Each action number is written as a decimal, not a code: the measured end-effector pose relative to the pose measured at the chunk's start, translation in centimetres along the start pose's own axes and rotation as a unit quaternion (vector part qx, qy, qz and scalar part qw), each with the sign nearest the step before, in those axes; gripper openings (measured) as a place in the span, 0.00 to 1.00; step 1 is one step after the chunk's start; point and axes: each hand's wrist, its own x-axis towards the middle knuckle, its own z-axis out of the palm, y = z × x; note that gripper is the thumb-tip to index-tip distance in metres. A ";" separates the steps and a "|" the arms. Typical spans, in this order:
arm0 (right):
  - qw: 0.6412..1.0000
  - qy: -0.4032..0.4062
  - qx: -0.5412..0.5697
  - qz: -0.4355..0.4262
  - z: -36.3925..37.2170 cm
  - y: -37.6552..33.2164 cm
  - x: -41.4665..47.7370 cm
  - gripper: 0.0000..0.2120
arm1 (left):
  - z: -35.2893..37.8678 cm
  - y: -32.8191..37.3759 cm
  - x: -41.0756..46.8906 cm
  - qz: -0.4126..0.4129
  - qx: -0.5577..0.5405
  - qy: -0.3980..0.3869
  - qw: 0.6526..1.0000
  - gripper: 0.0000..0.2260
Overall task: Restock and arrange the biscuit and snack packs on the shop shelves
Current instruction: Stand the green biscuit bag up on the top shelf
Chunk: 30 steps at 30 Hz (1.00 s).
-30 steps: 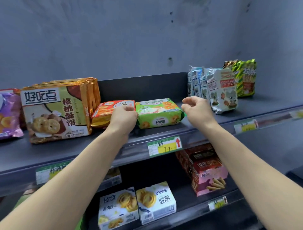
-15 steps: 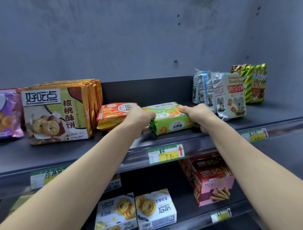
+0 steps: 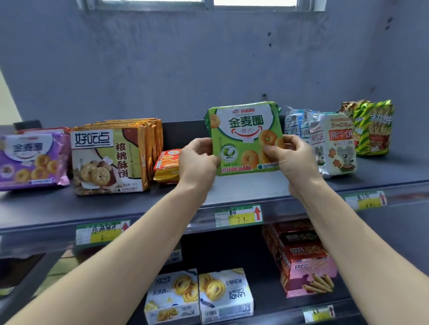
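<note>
Over the middle of the top shelf [image 3: 243, 192], the green biscuit pack [image 3: 243, 130] is held upright, face to the camera, between a flat orange pack [image 3: 167, 164] on the left and white packs [image 3: 334, 143] on the right. Both the left hand [image 3: 197, 162] and the right hand [image 3: 294, 160] pinch a lower side edge. It looks light, its film slick, the biscuits brittle; gripping the edges, not squeezing the face, seems wise.

Grey wall [image 3: 162, 65] w/ dark marks — window [image 3: 253, 1] above.
</note>
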 end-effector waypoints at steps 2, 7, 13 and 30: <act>1.000 -0.009 0.021 -0.018 1.2 -0.9 -1.1 0.10 | -1.3 0.9 -0.7 0.028 -0.006 0.020 0.999 0.13; 0.997 -0.053 0.035 -0.052 6.0 -3.0 -3.6 0.09 | -6.2 3.0 -1.7 0.089 -0.004 0.091 0.992 0.12; 0.987 -0.138 0.048 -0.073 16.3 -4.6 -8.3 0.11 | -17.0 4.0 -3.0 0.131 0.000 0.196 0.972 0.12; 0.972 -0.216 -0.095 0.013 42.0 2.1 -14.9 0.08 | -44.5 -1.4 2.8 0.032 0.095 0.260 0.960 0.13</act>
